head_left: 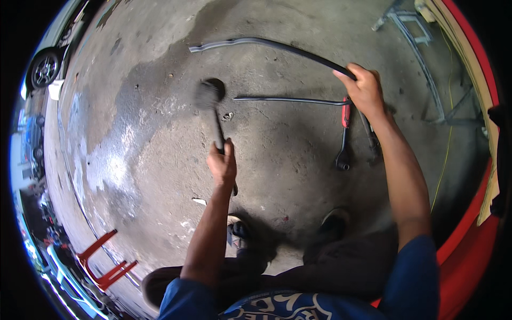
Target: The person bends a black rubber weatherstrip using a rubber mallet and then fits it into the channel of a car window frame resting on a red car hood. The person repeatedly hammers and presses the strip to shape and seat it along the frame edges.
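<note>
In the head view, the left hand (222, 164) is wrapped around the handle of a dark hammer (218, 125) with a blurry head. The right hand (366, 90) grips one end of a long bent bar (277, 45). A thinner bar (290, 100) and a red-handled wrench (346, 116) lie on the gray floor (277, 160).

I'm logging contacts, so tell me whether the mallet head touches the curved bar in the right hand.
Apart. The head view shows bare floor between the blurred mallet head and the curved bar, which the right hand grips.
</note>
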`<action>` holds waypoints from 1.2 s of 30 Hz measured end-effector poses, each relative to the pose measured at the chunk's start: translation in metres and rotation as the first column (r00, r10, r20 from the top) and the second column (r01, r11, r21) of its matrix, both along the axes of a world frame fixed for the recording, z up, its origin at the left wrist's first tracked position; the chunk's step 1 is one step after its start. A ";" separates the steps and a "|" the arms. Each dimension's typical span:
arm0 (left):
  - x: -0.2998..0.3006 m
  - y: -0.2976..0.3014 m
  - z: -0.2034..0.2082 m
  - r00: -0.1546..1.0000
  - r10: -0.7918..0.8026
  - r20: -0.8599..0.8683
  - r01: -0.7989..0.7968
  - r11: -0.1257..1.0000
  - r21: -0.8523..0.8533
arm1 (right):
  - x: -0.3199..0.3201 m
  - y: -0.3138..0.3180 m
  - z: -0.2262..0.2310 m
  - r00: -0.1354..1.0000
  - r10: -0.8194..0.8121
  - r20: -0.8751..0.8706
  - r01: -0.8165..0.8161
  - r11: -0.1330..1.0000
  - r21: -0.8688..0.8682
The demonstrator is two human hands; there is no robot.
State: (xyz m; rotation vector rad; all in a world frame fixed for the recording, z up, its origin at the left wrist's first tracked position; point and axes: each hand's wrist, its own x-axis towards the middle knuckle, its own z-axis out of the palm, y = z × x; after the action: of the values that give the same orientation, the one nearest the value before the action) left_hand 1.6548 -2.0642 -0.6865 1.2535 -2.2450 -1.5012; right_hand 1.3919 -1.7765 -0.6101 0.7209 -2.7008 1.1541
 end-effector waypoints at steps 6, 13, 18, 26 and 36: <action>0.047 -0.012 0.022 0.955 0.196 -0.224 -0.148 0.966 0.211 | 0.009 0.007 -0.021 0.986 -0.096 0.135 0.108 0.991 -0.080; 0.079 0.051 -0.002 0.938 0.340 -0.068 -0.250 0.799 0.547 | 0.006 0.028 -0.050 0.943 -0.149 0.298 0.196 0.971 -0.134; 0.101 0.086 -0.014 0.944 0.265 0.198 -0.317 0.553 0.771 | 0.018 0.052 -0.066 0.719 -0.212 0.662 0.397 0.907 -0.140; 0.126 0.082 -0.042 0.914 0.283 0.290 -0.394 0.451 0.801 | 0.046 0.067 -0.096 0.490 -0.321 0.811 0.607 0.793 -0.054; 0.092 0.113 -0.024 0.933 0.286 0.220 -0.151 0.864 -0.480 | 0.051 0.068 -0.073 0.065 0.098 0.993 0.675 0.729 -0.116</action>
State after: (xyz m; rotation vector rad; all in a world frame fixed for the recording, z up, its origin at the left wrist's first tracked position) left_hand 1.7470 -1.9511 -0.7105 1.5703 -2.3261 -0.6819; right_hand 1.4429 -1.7085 -0.6836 -1.2747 -2.4312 2.8177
